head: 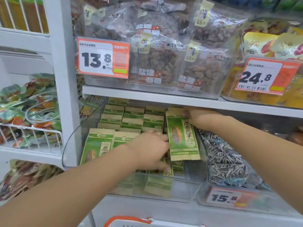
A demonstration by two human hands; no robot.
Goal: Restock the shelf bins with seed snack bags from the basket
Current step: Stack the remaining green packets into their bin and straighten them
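Observation:
A clear plastic shelf bin holds several rows of green-and-tan seed snack bags standing upright. My right hand grips the top of one such seed bag and holds it upright at the bin's right side. My left hand reaches into the front of the bin, fingers spread against the bags next to the held one. The orange-handled basket shows only its rim at the bottom edge.
Right of the bin stands another clear bin with striped seed packs and a 15.8 price tag. The shelf above carries bins of dried fruit with 13.8 and 24.8 tags. White wire baskets of snacks hang at the left.

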